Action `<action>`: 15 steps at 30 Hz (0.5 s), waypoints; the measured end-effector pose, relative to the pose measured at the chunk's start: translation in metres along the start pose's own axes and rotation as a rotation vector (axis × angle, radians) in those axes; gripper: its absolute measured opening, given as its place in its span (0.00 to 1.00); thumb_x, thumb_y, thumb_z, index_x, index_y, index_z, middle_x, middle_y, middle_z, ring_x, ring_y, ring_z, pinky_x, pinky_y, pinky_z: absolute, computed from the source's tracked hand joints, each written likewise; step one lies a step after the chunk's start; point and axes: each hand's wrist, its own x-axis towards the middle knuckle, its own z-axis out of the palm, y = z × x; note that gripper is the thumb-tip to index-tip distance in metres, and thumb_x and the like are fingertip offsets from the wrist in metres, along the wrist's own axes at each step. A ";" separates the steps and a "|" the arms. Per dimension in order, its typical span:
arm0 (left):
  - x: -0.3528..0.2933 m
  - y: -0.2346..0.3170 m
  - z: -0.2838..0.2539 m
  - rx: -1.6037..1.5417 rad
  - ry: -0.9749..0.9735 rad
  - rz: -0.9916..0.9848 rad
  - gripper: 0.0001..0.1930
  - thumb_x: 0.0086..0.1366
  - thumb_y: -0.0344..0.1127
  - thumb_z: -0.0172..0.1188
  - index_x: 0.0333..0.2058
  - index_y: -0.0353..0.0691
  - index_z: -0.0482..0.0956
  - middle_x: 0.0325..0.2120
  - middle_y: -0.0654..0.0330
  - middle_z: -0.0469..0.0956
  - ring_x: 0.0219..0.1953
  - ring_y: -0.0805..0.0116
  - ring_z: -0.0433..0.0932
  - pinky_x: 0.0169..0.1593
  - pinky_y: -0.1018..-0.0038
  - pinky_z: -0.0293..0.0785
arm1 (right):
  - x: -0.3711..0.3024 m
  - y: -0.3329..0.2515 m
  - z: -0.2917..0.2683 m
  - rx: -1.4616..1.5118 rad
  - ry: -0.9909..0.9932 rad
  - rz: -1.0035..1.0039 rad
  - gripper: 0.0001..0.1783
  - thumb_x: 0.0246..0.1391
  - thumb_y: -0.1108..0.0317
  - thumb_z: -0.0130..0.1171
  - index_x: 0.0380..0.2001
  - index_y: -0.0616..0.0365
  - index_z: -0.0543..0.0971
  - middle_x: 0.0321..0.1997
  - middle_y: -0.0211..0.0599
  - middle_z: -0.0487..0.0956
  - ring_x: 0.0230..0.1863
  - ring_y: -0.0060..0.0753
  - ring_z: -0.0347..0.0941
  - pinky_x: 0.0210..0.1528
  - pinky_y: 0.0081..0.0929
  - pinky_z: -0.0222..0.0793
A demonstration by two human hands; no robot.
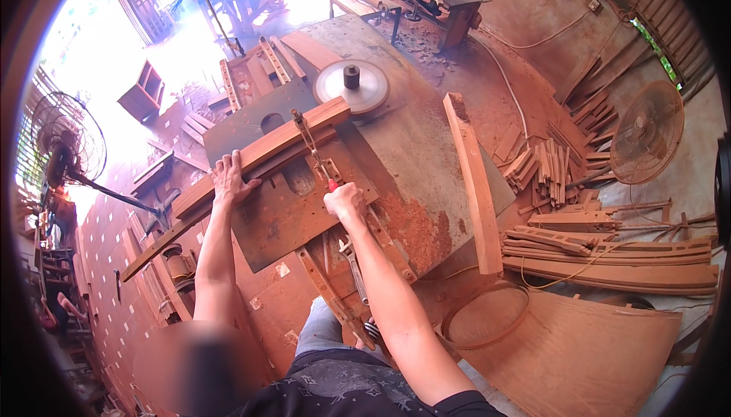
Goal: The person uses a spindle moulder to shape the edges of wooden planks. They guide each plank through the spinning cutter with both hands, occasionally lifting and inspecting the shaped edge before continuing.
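A long curved wooden piece (289, 134) lies across a dark wooden jig board (282, 211) on the metal machine table (411, 166). My left hand (228, 177) presses flat on the left part of that wooden piece, fingers spread. My right hand (344, 201) is closed around the red-tipped handle of a metal toggle clamp (316, 150) that runs over the wood. Just beyond the wood's far end stands a round cutter disc (352, 84) with a dark spindle.
A loose wooden bar (474, 181) lies along the table's right edge. Stacks of wooden parts (548, 169) and long curved pieces (609, 261) lie on the floor at right, beside a floor fan (647, 134). Another fan (65, 139) stands at left. A plywood sheet (579, 348) is at lower right.
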 end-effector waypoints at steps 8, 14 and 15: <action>0.002 0.001 -0.001 0.004 -0.002 -0.008 0.59 0.49 0.61 0.79 0.73 0.43 0.56 0.63 0.51 0.65 0.68 0.45 0.63 0.67 0.35 0.59 | -0.001 -0.002 -0.005 -0.090 -0.004 0.002 0.17 0.53 0.57 0.67 0.36 0.62 0.88 0.41 0.58 0.88 0.47 0.55 0.88 0.47 0.44 0.84; 0.001 0.000 -0.003 0.013 -0.018 -0.016 0.59 0.49 0.62 0.78 0.73 0.43 0.57 0.62 0.51 0.66 0.67 0.45 0.64 0.68 0.36 0.58 | -0.008 -0.008 -0.017 -0.086 -0.152 0.018 0.27 0.63 0.49 0.61 0.48 0.66 0.86 0.53 0.65 0.84 0.59 0.62 0.82 0.59 0.49 0.79; 0.001 0.000 -0.002 0.015 -0.015 -0.014 0.59 0.49 0.62 0.78 0.73 0.43 0.57 0.62 0.51 0.66 0.67 0.45 0.64 0.68 0.36 0.58 | -0.009 -0.008 -0.018 -0.083 -0.142 0.016 0.27 0.63 0.50 0.62 0.48 0.66 0.86 0.53 0.66 0.84 0.59 0.62 0.82 0.59 0.49 0.79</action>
